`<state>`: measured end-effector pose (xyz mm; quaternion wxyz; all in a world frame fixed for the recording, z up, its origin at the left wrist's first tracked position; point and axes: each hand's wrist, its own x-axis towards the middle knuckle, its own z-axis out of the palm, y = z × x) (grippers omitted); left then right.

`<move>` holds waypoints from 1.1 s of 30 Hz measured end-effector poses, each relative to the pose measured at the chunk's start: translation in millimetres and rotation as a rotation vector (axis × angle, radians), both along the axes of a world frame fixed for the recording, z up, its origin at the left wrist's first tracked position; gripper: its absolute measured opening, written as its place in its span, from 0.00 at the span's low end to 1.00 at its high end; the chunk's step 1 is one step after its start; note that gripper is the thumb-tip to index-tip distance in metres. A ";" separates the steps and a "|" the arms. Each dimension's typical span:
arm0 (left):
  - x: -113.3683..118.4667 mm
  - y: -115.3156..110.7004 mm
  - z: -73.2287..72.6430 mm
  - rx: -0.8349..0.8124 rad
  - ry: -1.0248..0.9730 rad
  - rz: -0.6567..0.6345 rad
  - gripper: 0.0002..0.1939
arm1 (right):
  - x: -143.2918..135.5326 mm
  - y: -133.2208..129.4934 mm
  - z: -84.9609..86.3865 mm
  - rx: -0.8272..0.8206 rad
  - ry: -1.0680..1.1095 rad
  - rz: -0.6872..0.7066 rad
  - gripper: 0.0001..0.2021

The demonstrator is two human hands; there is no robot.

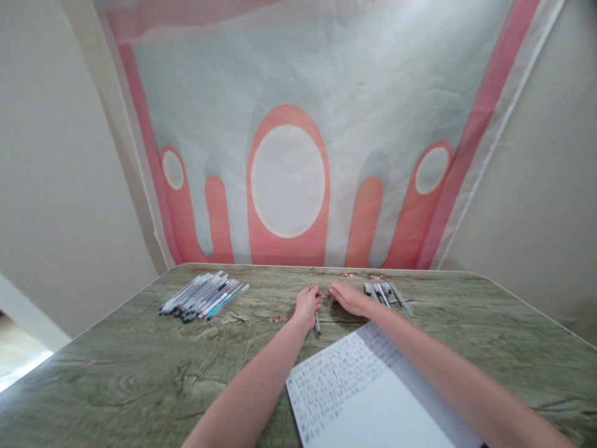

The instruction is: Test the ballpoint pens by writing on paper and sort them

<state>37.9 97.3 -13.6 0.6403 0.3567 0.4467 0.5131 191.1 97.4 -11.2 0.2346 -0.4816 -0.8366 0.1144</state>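
My left hand (308,305) is closed around a pen (318,325), whose dark end sticks out below the fingers toward me. Just to its right, my right hand (347,297) rests low over the table with its fingers together and bent down; what they hold, if anything, is hidden. A small group of pens (385,294) lies beside the right hand. Farther left on the table is a large pile of pens (203,295), mostly grey and white with a few blue and pink ones. An open notebook (354,398) with handwriting on its upper left part lies below the hands, partly under the right forearm.
The wood-patterned table (140,373) reaches to a wall hanging (289,180) with red and white shapes. Small reddish marks show on the tabletop near the hands and at the far edge. Plain walls stand at both sides.
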 end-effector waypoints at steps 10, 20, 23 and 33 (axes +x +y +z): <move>9.0 -42.8 17.1 0.555 1.025 -0.385 0.12 | 21.8 -27.9 -0.5 0.102 -0.030 0.017 0.14; 34.1 -120.4 39.3 0.737 1.386 -0.764 0.42 | 32.4 -30.2 10.5 0.115 -0.161 -0.017 0.12; 48.1 -135.9 35.2 0.828 1.330 -0.873 0.42 | 33.3 -25.5 16.6 0.080 -0.214 -0.047 0.12; 75.0 -155.9 29.2 0.972 1.135 -1.035 0.40 | 37.4 0.4 15.6 0.046 -0.194 -0.158 0.13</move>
